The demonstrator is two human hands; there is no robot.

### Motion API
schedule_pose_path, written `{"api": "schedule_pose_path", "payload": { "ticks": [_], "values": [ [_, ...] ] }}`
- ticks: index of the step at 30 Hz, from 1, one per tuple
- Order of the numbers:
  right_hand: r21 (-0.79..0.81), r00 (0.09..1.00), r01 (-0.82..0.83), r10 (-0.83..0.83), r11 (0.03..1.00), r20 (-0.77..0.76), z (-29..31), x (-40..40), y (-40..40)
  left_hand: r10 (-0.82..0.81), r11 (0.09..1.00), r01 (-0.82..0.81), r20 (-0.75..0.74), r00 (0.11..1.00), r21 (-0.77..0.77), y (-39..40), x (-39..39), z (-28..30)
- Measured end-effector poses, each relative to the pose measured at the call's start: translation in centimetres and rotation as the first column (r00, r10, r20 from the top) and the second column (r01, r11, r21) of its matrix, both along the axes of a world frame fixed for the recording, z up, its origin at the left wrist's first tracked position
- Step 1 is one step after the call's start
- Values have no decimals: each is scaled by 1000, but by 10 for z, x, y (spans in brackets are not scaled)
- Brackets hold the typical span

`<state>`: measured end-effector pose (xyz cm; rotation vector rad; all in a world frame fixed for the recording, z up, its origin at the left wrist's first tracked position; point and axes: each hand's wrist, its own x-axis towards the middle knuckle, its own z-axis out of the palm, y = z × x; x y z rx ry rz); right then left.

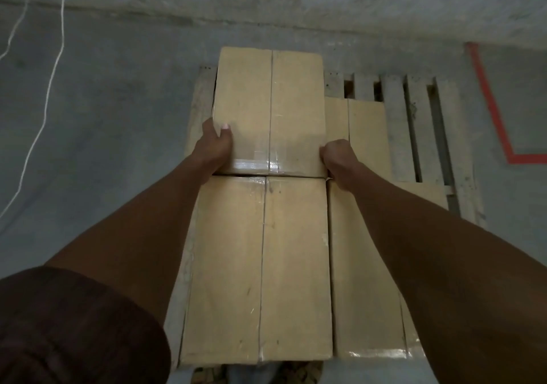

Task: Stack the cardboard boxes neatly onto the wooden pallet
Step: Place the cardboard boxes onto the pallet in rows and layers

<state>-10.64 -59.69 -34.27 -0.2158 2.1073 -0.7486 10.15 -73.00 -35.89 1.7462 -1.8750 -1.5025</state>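
Head view shows both my arms reaching up the middle of the frame to the far box (268, 111), which sits at centre, end to end with the near box (257, 268) below it. My left hand (214, 147) clasps the far box's lower-left corner, thumb on top and fingers down its side. My right hand (337, 159) is curled against the lower-right corner — whether its fingers hook under the edge I cannot tell. Both boxes lie over the left part of the pallet (414, 123), whose bare slats show at right of centre. Lower boxes (367, 135) show to the right, under and beside my right arm.

I judge the step to be seating this far box square in its row. To do it well I want its near end flush against the near box — a thin dark gap shows between them on the left side, so that side seems to need drawing in. Its taped seam sits slightly right of the near box's seam, so a small nudge toward the left of the frame should line them up. Its far end seems to overhang the pallet's top edge, so I would pull rather than push. Even pressure at both corners should keep it from twisting. Then I let go only once it lies flat.
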Motion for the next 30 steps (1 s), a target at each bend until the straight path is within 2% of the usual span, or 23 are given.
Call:
{"api": "schedule_pose_path", "payload": {
  "ticks": [2, 4, 6, 9, 11, 14, 17, 20, 22, 24, 27, 30],
  "values": [
    [-14, 997, 26, -27, 1000, -74, 6, 9, 4, -11, 999, 14, 62, 998, -50, 6, -5, 4],
    [-52, 978, 62, -71, 997, -197, 13, 22, 10, -21, 994, 44, 211, 977, -103, 17, -12, 11],
    [-113, 951, 90, -119, 989, -286, 20, 35, 16, -96, 983, 146, 365, 926, -111, 32, -19, 19],
    [-212, 929, 167, -226, 963, -294, 26, 47, 23, -265, 920, 374, 510, 818, -121, 51, -28, 32],
    [-247, 928, 193, -258, 950, -269, 31, 54, 30, -352, 870, 480, 538, 766, -115, 66, -36, 45],
    [-255, 921, 202, -272, 946, -280, 47, 62, 50, -441, 836, 543, 502, 744, -72, 90, -50, 58],
    [-246, 910, 221, -291, 944, -297, 66, 70, 84, -545, 796, 603, 377, 749, -47, 119, -58, 72],
    [-273, 894, 289, -361, 917, -265, 79, 79, 133, -660, 719, 695, 292, 692, -23, 166, -59, 95],
    [-316, 851, 384, -465, 867, -242, 60, 77, 175, -693, 684, 729, 286, 662, -29, 204, -58, 106],
    [-329, 808, 466, -547, 821, -221, 65, 82, 218, -701, 677, 735, 261, 664, -51, 243, -58, 108],
    [-321, 755, 552, -625, 770, -200, 91, 91, 280, -689, 696, 706, 155, 708, -135, 312, -63, 105],
    [-338, 655, 651, -728, 680, -201, 87, 95, 346, -672, 712, 670, 69, 737, -211, 392, -69, 102]
  ]
}}
